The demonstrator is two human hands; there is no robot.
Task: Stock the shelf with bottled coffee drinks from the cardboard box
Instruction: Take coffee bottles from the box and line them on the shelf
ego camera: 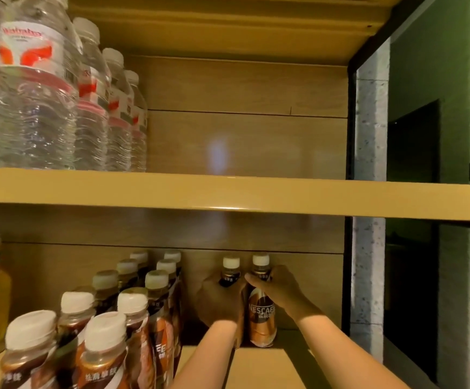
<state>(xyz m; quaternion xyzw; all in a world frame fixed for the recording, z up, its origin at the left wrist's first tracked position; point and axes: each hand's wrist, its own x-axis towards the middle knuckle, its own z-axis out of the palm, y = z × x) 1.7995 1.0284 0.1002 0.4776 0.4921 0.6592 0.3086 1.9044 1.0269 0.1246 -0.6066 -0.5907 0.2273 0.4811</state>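
Two coffee bottles being set at the back of the lower shelf.

I see the left bottle (pixel 230 273) gripped by the left hand (pixel 219 301) and the right bottle (pixel 262 313) gripped by the right hand (pixel 278 289). Both stand upright, side by side, deep on the lower shelf (pixel 256 366), right of the stocked rows (pixel 158 293). My worry is that an uneven release tips one bottle into its neighbour, or a wrist clips the front rows on the way out.

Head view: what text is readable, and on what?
"NESCAFE": on the coffee bottle the right hand grips.
"FEE": cut-off, on a row bottle.
Chinese characters on front bottles: too blurred to quote.
Red brand on water bottles: blurred, unreadable.
Second bottle, in the left hand: label mostly covered.
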